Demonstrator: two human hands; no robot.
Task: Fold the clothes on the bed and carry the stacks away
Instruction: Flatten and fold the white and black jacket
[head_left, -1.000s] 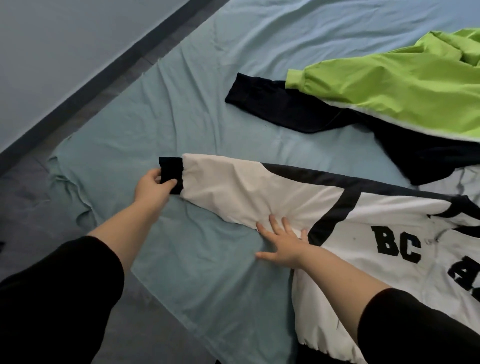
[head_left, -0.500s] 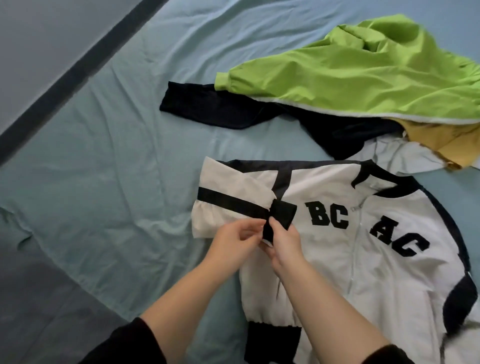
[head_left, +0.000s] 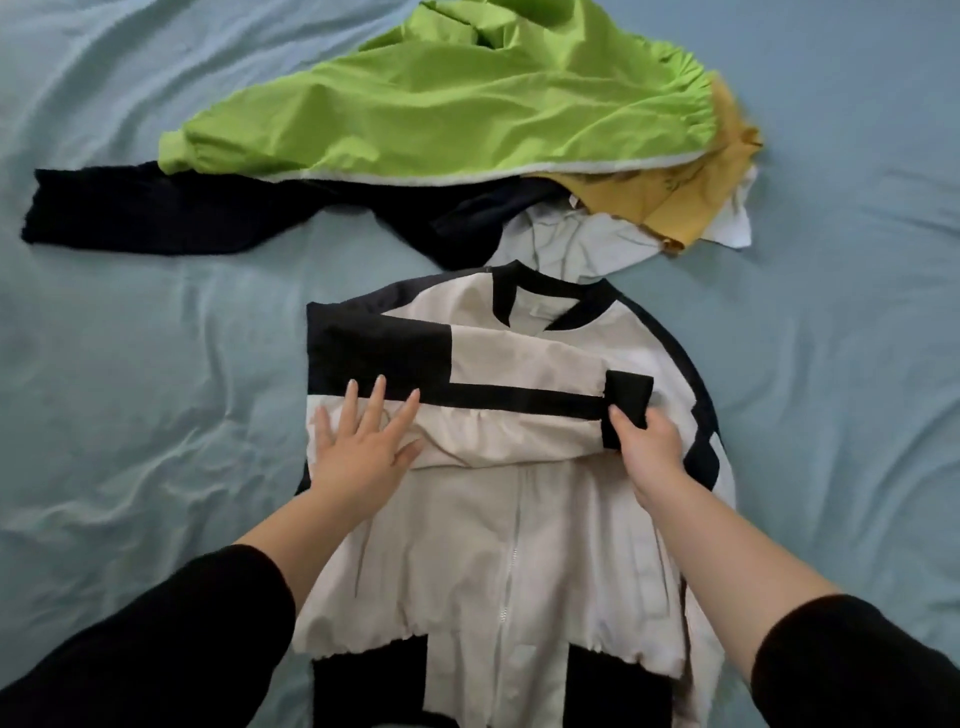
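jacket (head_left: 519, 545): white with black blocks and stripes, black collar, black cuff, white zip
windbreaker (head_left: 441, 104): bright lime green, with a white edge along the bottom
sweater (head_left: 156, 213): very dark, navy or black
yellow cloth (head_left: 675, 202): mustard yellow
bedsheet (head_left: 130, 389): pale blue-green, plain
sleeves (head_left: 156, 649): black

The white-and-black jacket (head_left: 519, 545) is smooth matt cloth with a ribbed black cuff (head_left: 626, 402); the green jacket (head_left: 441, 104) looks thin and crinkled; the bedsheet (head_left: 130, 389) is soft, wrinkled cloth.
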